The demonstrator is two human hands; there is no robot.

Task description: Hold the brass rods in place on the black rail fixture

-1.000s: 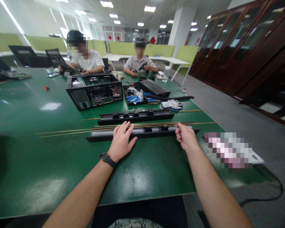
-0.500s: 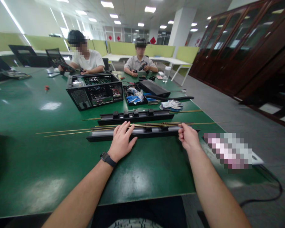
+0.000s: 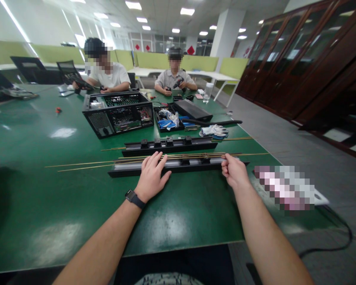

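Observation:
A long black rail point(image 3: 127, 173) with a pale channel lies crosswise in front of me, with several thin brass-coloured rods point(image 3: 80, 164) stretched along and past its ends. My left hand point(image 3: 152, 176), wearing a dark watch, rests palm down with its fingers stretched out over the rods and rail. Near the rail's right end, my right hand point(image 3: 235, 171) has its thumb and forefinger pinched at a thin rod; its other fingers are curled. Small black blocks point(image 3: 205, 160) sit in the channel between my hands. A second black rail point(image 3: 169, 149) with similar blocks lies just behind.
Behind the rails stand an open computer case point(image 3: 118, 114), a black tray with gloves point(image 3: 169, 120) and a flat black box point(image 3: 192, 109). More gloves point(image 3: 214, 131) lie at right. A blurred-out object point(image 3: 284, 188) lies at the table's right edge. Two people sit opposite.
My right hand has shifted very slightly left. One rod's left end has slid a little to the right. My left hand stays in place.

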